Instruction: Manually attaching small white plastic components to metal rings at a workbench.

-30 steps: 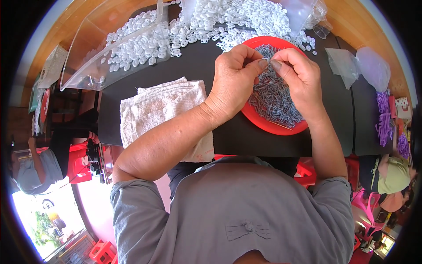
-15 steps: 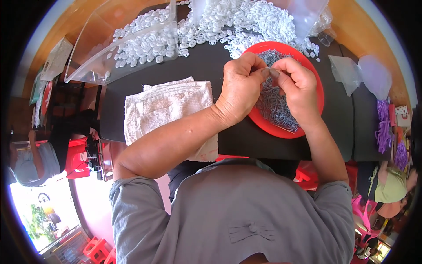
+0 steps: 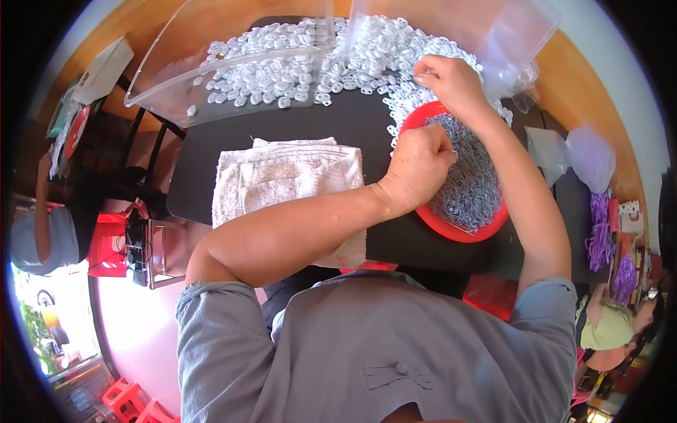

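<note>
My left hand (image 3: 423, 168) is closed, held over the left side of a red plate (image 3: 431, 217); whatever is between its fingertips is too small to make out. The plate is heaped with small, thin blue-grey pieces (image 3: 469, 189). My right hand (image 3: 451, 83) is past the plate's far rim, its bent fingers and thumb drawn together at a heap of small white oval pieces with holes (image 3: 381, 46). Whether a piece is between those fingers is hidden. A folded whitish towel (image 3: 285, 173) lies to the left of the plate, beneath my left forearm.
A clear plastic bin (image 3: 163, 95) tips over the white pieces at the far left of the dark table (image 3: 345, 120). Clear bags (image 3: 546, 151) and purple strips (image 3: 599, 236) are at right. Other people sit at far left (image 3: 46, 240) and far right (image 3: 610, 326).
My hands, fingertips together over the plate before, are now apart. The right has reached out to the white heap; the left stays by the plate, a little lower. The view has shifted slightly.
</note>
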{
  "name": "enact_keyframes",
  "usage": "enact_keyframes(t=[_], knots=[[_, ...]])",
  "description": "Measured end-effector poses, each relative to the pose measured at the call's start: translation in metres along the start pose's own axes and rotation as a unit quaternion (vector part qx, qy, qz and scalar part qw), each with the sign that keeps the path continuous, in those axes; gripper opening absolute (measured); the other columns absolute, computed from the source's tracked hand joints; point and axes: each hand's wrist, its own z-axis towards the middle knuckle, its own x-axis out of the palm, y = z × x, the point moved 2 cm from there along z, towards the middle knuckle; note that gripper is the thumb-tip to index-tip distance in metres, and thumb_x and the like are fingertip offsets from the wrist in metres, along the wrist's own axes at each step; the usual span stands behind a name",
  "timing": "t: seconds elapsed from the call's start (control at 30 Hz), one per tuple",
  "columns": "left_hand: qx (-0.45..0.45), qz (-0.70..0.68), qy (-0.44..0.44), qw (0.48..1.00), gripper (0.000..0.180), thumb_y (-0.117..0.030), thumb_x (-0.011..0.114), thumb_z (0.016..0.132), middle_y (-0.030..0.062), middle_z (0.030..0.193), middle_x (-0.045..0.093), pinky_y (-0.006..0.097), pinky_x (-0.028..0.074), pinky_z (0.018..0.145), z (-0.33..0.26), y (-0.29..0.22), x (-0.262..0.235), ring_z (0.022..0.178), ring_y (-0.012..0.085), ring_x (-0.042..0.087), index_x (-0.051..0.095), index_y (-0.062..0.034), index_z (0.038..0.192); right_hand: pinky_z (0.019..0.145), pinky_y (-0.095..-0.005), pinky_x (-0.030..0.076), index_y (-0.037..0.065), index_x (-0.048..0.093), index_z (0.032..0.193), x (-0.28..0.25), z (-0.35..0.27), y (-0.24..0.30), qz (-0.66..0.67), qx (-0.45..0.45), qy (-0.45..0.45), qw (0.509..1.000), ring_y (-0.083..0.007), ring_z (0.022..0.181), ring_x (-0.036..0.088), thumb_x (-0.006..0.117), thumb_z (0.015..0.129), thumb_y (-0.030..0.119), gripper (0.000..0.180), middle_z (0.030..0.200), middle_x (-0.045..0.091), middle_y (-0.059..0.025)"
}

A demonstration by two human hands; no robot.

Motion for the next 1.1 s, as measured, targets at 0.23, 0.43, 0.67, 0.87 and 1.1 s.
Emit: enact_keyframes(t=[0.23, 0.43, 0.67, 0.87, 1.1], knots=[[-0.008, 0.027, 0.002, 1.0, 0.011, -0.006, 0.067, 0.076, 0.016, 0.071, 0.063, 0.036, 0.05, 0.066, -0.001, 0.007, -0.004, 0.068, 0.025, 0.063, 0.062, 0.0021, 0.081, 0.074, -0.0421, 0.049, 0.013, 0.069, 0.09, 0.051, 0.054, 0.035, -0.024, -0.054, 0.037, 0.998, -0.029, 0.085, 0.066, 0.065, 0.079, 0.026, 0.018, 0.089, 0.07, -0.0087], [-0.018, 0.009, 0.009, 1.0, 0.008, -0.005, 0.065, 0.073, 0.0245, 0.076, 0.063, 0.045, 0.049, 0.073, 0.002, 0.001, -0.004, 0.078, 0.0408, 0.062, 0.061, 0.0024, 0.074, 0.071, -0.0422, 0.05, 0.012, 0.07, 0.089, 0.062, 0.057, 0.006, 0.009, -0.031, 0.016, 0.999, -0.0291, 0.081, 0.066, 0.067, 0.076, 0.018, 0.014, 0.086, 0.069, -0.0111], [-0.104, -0.137, 0.013, 0.985, 0.012, -0.007, 0.066, 0.075, 0.0132, 0.069, 0.063, 0.035, 0.05, 0.063, 0.007, 0.002, -0.01, 0.066, 0.0218, 0.063, 0.063, 0.0039, 0.079, 0.056, -0.021, 0.041, -0.003, 0.066, 0.099, 0.006, 0.009, 0.001, 0.43, 0.117, -0.011, 0.895, -0.0102, 0.067, 0.058, 0.062, 0.082, 0.003, 0.018, 0.079, 0.065, -0.0053], [-0.166, -0.357, -0.07, 0.917, 0.006, -0.004, 0.059, 0.085, 0.0086, 0.071, 0.059, 0.03, 0.046, 0.046, 0.019, -0.008, -0.031, 0.056, 0.0163, 0.057, 0.058, 0.0024, 0.085, 0.059, -0.0218, 0.043, -0.004, 0.064, 0.103, -0.036, -0.059, 0.022, 0.522, 0.152, -0.071, 0.836, -0.013, 0.071, 0.062, 0.06, 0.086, 0.006, 0.02, 0.082, 0.065, -0.0077], [-0.154, -0.474, -0.049, 0.866, 0.009, -0.006, 0.055, 0.089, 0.0149, 0.087, 0.06, 0.041, 0.05, 0.073, 0.027, -0.007, -0.041, 0.079, 0.0258, 0.06, 0.052, 0.0026, 0.09, 0.058, -0.0221, 0.044, -0.002, 0.065, 0.105, -0.026, -0.095, 0.064, 0.545, 0.146, -0.043, 0.825, -0.0125, 0.076, 0.064, 0.063, 0.086, 0.005, 0.021, 0.088, 0.069, -0.0076]])
